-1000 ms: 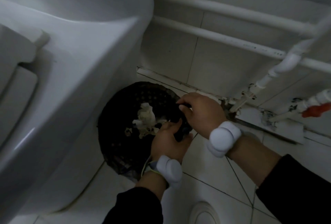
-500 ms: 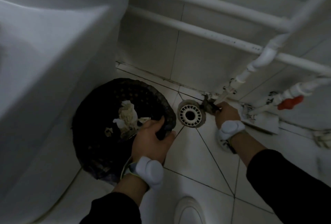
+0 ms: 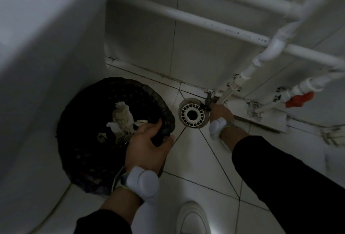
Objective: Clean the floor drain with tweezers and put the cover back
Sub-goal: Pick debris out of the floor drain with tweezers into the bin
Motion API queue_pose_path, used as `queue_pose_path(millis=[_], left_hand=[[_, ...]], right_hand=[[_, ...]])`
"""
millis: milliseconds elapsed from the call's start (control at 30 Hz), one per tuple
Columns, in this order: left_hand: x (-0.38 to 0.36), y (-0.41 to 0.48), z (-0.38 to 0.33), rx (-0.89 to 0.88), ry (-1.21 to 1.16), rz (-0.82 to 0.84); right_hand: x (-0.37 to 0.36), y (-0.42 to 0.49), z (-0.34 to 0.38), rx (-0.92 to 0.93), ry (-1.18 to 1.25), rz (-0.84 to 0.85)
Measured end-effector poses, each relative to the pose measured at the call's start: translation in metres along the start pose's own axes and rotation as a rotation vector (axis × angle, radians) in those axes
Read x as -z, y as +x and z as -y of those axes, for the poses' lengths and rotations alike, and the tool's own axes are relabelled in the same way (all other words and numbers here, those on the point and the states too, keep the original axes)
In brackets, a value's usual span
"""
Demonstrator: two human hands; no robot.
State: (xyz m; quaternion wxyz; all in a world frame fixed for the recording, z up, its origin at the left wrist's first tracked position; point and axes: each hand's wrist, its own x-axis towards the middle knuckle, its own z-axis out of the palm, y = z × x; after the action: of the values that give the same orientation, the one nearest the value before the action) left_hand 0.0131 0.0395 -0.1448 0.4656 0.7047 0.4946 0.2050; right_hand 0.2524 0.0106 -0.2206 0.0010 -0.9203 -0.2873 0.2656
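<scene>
The floor drain (image 3: 192, 115) lies uncovered in the tiled floor near the wall, showing a white round slotted insert with a dark hole in its middle. My right hand (image 3: 221, 112) rests just right of the drain, fingers curled toward a small dark object (image 3: 206, 103) at the foot of the pipes. The fingers are hidden, and so is what the object is. My left hand (image 3: 147, 145) grips the right rim of a black perforated waste basket (image 3: 89, 151), left of the drain. No drain cover or tweezers are clearly visible.
A white toilet (image 3: 46, 56) fills the left side, tight against the basket. White pipes (image 3: 220, 22) run along the tiled wall, with a red valve (image 3: 298, 100) at the right. Crumpled tissue (image 3: 122, 119) lies in the basket. A white shoe tip (image 3: 192, 218) shows at the bottom.
The basket has slid left off the drain, exposing the white insert. My right hand left the basket rim and moved right to the pipe foot. My left hand stays on the rim.
</scene>
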Motion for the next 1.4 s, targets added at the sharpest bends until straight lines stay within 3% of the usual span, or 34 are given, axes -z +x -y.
queue_pose_path(millis=[200, 433, 600, 800, 967, 1100, 1233, 1400], left_hand=[[0.0, -0.001, 0.001, 0.009, 0.004, -0.008], [-0.001, -0.001, -0.001, -0.004, 0.007, -0.018], [-0.001, 0.0, -0.001, 0.0, -0.016, -0.009], [0.0, 0.001, -0.002, 0.01, -0.019, -0.004], [-0.001, 0.0, -0.003, -0.003, -0.009, -0.007], [0.001, 0.001, -0.003, -0.017, 0.032, 0.007], [0.002, 0.001, -0.002, -0.019, 0.034, 0.021], [0.0, 0.001, 0.0, -0.032, 0.034, 0.025]], right_hand=[[-0.002, 0.002, -0.004, 0.027, 0.034, 0.181], [-0.004, 0.0, -0.008, -0.106, 0.004, -0.031], [0.006, -0.006, -0.009, -0.091, 0.11, -0.087], [0.037, -0.039, 0.021, 0.273, 0.363, -0.196], [0.057, -0.078, 0.068, 0.564, 0.413, -0.296], [0.062, -0.106, 0.096, 0.768, 0.238, -0.256], [0.065, -0.114, 0.104, 0.796, -0.009, -0.227], [0.071, -0.122, 0.095, 0.796, 0.132, -0.344]])
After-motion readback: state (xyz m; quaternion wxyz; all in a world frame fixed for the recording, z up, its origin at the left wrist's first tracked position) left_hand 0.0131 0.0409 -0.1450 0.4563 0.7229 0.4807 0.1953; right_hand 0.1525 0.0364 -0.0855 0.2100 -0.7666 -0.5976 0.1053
